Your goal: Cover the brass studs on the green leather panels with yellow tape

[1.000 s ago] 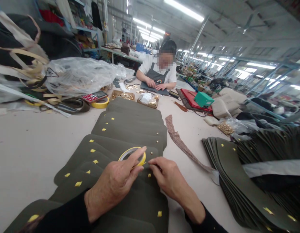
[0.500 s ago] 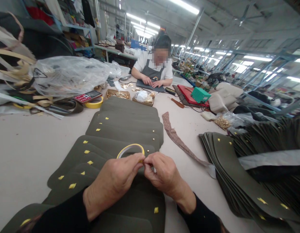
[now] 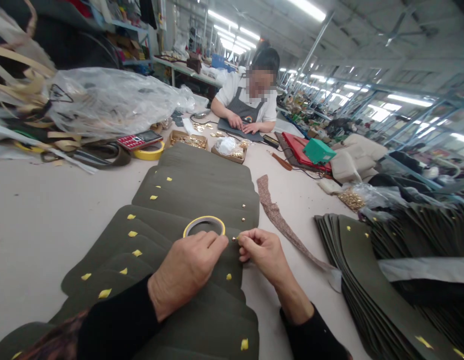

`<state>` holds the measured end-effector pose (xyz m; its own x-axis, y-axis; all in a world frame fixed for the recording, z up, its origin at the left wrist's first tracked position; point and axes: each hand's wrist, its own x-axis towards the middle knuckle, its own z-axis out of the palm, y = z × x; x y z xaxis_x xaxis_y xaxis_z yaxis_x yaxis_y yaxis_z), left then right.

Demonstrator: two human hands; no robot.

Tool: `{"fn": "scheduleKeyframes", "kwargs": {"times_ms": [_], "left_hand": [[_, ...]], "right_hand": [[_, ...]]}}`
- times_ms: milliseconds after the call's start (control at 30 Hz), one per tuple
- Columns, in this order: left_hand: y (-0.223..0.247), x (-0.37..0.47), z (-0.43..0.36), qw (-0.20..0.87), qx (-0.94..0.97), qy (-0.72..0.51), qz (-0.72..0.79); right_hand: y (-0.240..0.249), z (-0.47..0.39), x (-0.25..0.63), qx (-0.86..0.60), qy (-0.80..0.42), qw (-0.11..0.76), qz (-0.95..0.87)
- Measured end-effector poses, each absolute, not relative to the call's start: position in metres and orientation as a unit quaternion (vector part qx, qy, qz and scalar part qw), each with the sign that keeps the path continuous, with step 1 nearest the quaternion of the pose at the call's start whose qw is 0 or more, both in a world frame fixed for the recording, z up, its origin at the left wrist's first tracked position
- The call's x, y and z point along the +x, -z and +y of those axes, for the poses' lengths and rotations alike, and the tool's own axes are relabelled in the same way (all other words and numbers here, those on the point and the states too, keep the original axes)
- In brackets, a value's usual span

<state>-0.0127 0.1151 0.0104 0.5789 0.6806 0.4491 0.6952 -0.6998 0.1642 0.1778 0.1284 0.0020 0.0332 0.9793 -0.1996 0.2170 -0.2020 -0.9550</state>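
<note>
My left hand [image 3: 189, 265] grips a roll of yellow tape [image 3: 204, 219] over the overlapping dark olive panels [image 3: 205, 167]. Just to its right, my right hand [image 3: 262, 250] pinches a small piece of yellow tape [image 3: 238, 238] between thumb and forefinger. Its fingertips are beside a small gold stud [image 3: 234, 239] near the panels' right edge; I cannot tell if the tape touches it. Two more gold studs [image 3: 243, 219] show farther up that edge. Several yellow tape pieces [image 3: 132, 234] are stuck along the panels' left side.
On the right stands a thick stack of olive panels [image 3: 340, 260]. A brown speckled strip [image 3: 280, 222] lies between. Beyond are boxes of gold hardware [image 3: 189, 140], another tape roll [image 3: 149, 151], a plastic bag [image 3: 112, 100] and a red case [image 3: 297, 149]. Across the table, a co-worker [image 3: 250, 100] handles a dark piece.
My hands have moved apart from touching fingertips. A small piece of yellow tape now shows in my right fingers, close to the stud. The view has shifted slightly.
</note>
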Motion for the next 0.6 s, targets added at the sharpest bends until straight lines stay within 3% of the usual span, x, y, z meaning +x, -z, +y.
{"fn": "scheduleKeyframes", "kwargs": {"times_ms": [133, 367, 600], "left_hand": [[-0.001, -0.011, 0.116, -0.017, -0.902, 0.119, -0.415], [-0.004, -0.009, 0.114, -0.048, -0.901, 0.101, -0.418], [-0.003, -0.011, 0.114, -0.055, -0.898, 0.105, -0.425]], "right_hand": [[0.006, 0.128, 0.180, -0.617, -0.399, 0.339, -0.588], [0.001, 0.131, 0.168, -0.613, -0.190, 0.276, -0.716], [0.004, 0.136, 0.171, -0.608, -0.166, 0.232, -0.741]]}}
